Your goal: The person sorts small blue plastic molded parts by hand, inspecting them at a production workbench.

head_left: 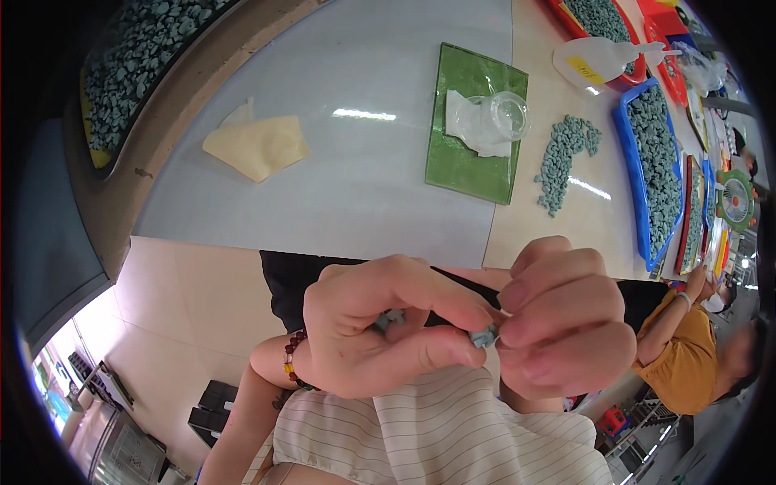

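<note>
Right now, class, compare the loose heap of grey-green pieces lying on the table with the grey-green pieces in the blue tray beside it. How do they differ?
The loose heap lies bare on the beige tabletop in a thin curved streak, while the pieces in the blue tray are walled in by its rim. The heap is small and scattered; the tray's load is far larger and fills it end to end. Both look like the same small grey-green pieces.
</note>
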The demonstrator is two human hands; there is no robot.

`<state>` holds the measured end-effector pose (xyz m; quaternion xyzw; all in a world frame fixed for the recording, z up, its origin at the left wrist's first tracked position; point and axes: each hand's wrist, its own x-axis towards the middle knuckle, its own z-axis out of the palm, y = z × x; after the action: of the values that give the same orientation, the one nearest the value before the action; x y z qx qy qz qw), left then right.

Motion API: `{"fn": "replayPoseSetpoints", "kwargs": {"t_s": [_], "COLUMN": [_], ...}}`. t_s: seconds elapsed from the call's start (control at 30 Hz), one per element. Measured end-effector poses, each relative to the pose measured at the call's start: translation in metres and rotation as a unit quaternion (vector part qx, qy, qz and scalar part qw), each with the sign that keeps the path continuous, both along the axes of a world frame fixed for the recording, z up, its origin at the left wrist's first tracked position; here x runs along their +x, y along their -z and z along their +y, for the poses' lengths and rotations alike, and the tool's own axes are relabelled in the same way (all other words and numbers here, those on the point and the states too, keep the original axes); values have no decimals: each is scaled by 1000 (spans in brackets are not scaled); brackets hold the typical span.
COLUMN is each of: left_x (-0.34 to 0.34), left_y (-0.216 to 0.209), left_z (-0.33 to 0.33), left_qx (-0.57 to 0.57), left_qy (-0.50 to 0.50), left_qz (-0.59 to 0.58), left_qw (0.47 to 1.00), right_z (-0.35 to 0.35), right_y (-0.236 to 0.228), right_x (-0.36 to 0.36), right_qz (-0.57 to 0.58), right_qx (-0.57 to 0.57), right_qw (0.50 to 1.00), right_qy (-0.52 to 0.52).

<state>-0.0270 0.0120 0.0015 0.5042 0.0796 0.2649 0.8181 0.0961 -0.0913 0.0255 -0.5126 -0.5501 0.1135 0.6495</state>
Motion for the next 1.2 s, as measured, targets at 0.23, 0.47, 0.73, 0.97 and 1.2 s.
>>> {"fn": "replayPoseSetpoints", "kwargs": {"t_s": [0.23, 0.47, 0.73, 0.97, 1.2], "left_x": [3, 3, 2, 6, 3], "left_y": [5, 0, 9, -21, 2], "left_z": [-7, -1, 5, 18, 13], "left_qx": [9, -63, -119, -529, -515], "left_qy": [-66, 66, 136, -90, 123], "left_qz": [-24, 8, 8, -51, -126], "left_qw": [997, 996, 984, 842, 839], "right_z": [3, 5, -6, -47, -20], "right_y": [-3, -5, -14, 1, 8], "right_x": [-11, 2, 14, 120, 85], "right_qz": [3, -87, -118, -270, -278], "right_qx": [-49, -84, -130, -260, -300], "right_qw": [998, 989, 948, 711, 802], "right_qy": [32, 89, 265, 596, 436]}}
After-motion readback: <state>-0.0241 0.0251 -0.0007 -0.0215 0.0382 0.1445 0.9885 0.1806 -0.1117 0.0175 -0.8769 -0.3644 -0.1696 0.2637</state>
